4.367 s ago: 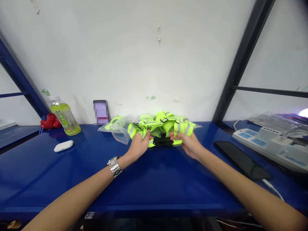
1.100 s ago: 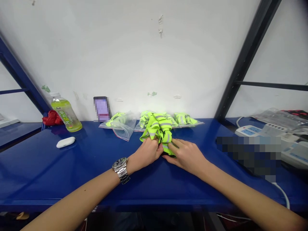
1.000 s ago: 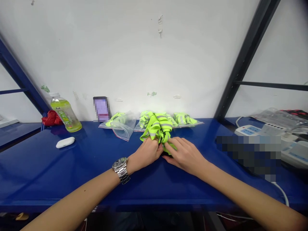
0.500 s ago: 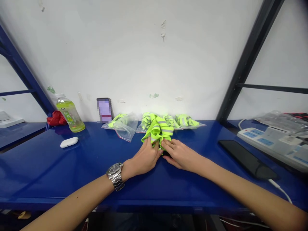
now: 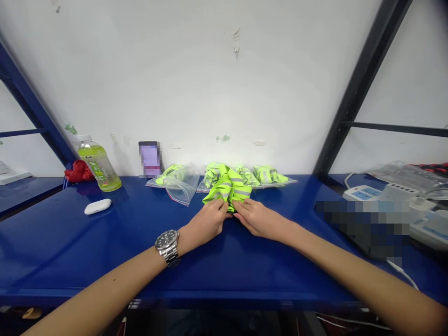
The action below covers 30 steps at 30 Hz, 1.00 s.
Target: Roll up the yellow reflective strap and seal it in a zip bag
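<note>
Both hands (image 5: 231, 219) apparently pinching bunched reflective vest (image 5: 227, 186), blue table (image 5: 105, 252).

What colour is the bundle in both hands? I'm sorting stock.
Neon yellow-green bundle with grey stripes, head view.

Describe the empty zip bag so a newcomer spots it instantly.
On the blue shelf, look along the white wall just left of the hands' yellow vest. The clear zip bag lies open toward the front; unlike the bagged vests beside it, it holds nothing.
</note>
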Motion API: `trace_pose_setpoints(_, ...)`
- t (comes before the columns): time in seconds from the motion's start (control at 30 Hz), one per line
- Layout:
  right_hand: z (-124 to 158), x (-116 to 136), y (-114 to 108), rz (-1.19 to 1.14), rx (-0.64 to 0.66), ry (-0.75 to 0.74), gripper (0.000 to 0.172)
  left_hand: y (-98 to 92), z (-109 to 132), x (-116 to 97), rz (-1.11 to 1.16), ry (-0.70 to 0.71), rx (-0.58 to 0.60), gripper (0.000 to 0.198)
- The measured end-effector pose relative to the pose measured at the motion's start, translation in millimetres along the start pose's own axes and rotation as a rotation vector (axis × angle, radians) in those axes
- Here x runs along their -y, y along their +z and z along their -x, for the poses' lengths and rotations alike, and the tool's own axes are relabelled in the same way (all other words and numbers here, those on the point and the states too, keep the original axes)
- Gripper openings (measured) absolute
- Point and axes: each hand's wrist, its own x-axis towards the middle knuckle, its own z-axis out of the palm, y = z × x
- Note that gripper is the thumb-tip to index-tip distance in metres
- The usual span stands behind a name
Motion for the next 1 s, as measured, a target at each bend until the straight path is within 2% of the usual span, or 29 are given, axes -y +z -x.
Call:
trace_pose_setpoints(0.13, -13, -3, -6, -0.277, 0.052, 0.111, 0.025, -7.9, -2, 3, 0.085, -0.147, 0.017, 0.017)
trace_pose_setpoints(0.33, -32, -7, -6, -0.426, 0.076, 0.154, 0.03, -19.0, 1, 1, 0.145, -0.347, 0.14, 0.027)
trace_pose_setpoints(0.53, -33, -11, 13, -0.472, 0.021, 0.218, 0.024, -16.6, -4, 9, 0.12, -0.394, 0.202, 0.029)
trace_pose_setpoints(0.6, -31, -10, 17, -0.433, -0.001, 0.227, 0.023, -15.0, -2, 8, 0.082, -0.4, 0.18, 0.026)
trace_pose_setpoints(0.67, -28, -8, 19, -0.365, -0.038, 0.241, 0.024, -13.6, 2, 5, 0.01, -0.347, 0.078, 0.018)
trace_pose_setpoints(0.77, -25, -8, 22, -0.271, -0.075, 0.253, 0.026, -12.5, 11, -1, -0.11, -0.14, -0.085, 0.015)
trace_pose_setpoints(0.87, -22, -9, 27, -0.2, -0.125, 0.255, 0.028, -14.4, 20, -4, -0.147, 0.031, -0.078, 0.026)
trace_pose_setpoints(1.0, -19, -9, 32, -0.104, -0.183, 0.236, 0.028, -20.4, 23, -2, -0.155, 0.112, -0.013, 0.042)
